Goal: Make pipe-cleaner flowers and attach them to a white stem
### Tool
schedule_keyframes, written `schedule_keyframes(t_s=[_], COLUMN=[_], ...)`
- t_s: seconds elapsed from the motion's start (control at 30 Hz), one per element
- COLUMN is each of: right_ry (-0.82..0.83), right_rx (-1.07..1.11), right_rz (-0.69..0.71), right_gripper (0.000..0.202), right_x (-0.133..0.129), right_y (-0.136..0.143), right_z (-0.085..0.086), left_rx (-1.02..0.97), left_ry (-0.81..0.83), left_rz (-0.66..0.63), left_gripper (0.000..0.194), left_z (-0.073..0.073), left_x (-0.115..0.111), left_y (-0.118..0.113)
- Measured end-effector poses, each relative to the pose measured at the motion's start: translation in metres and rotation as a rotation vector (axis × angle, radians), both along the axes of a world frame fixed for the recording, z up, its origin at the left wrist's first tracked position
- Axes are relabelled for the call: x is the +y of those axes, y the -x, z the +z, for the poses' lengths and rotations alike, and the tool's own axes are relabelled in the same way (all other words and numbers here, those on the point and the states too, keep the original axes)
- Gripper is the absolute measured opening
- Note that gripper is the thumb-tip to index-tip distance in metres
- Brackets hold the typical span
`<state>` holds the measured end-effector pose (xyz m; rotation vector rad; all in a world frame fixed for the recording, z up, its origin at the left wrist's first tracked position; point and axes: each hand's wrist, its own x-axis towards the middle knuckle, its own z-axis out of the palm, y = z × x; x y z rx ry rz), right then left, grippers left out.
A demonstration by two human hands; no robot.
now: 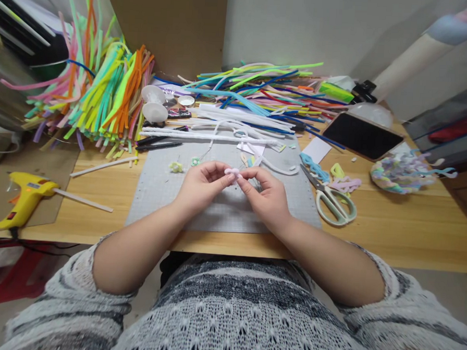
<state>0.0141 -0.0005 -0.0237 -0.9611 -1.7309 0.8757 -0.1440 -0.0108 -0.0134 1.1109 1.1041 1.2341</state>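
Inside mat (158, 192) edges, left fingers (222, 181) and right fingers (246, 185) pinching pink piece (232, 172), room leftward

Both bare hands, left hand (203, 186) and right hand (264, 195), pinch a small pale-pink fuzzy piece (232, 172) above a grey gridded mat (223, 216).

I can make out a knitted sweater (229, 321) in mottled white, grey and black — a darker band at its far edge, crossed by a paler stripe, then lacy openwork nearer me. The left sleeve (74, 297) and right sleeve (402, 314) end around the elbows — left hand (207, 186) and right hand (267, 197) are bare.
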Motion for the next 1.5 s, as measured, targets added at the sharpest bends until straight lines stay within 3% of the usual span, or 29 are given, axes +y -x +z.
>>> schedule_keyframes(t_s=[0.47, 0.7, 1.0, 1.23, 1.33, 1.5], right_ry=[0.078, 0.151, -0.074, -0.002, -0.026, -0.101], right_rx=[-0.007, -0.002, -0.147, -0.086, -0.196, -0.557], right_rz=[0.003, -0.006, -0.074, -0.016, -0.062, -0.102], right_gripper=[0.012, 0.015, 0.011, 0.017, 0.021, 0.020], right_x=[0.000, 0.000, -0.005, 0.002, 0.012, 0.021], right_y=[-0.001, -0.001, 0.001, -0.004, -0.007, -0.007], right_z=[0.001, 0.001, 0.001, 0.001, -0.005, -0.012], left_rx=[0.396, 0.498, 0.435, 0.167, 0.335, 0.871], left_ry=[-0.195, -0.227, -0.176, -0.086, -0.098, -0.357], left_rz=[-0.013, 0.008, 0.037, 0.052, 0.148, 0.226], left_gripper=[0.014, 0.013, 0.011, 0.023, 0.023, 0.014], left_z=[0.003, 0.002, 0.001, 0.001, 0.002, -0.001], left_x=[-0.003, -0.003, -0.005, 0.003, 0.009, 0.018], left_y=[0.003, 0.003, 0.000, 0.007, 0.019, 0.031])
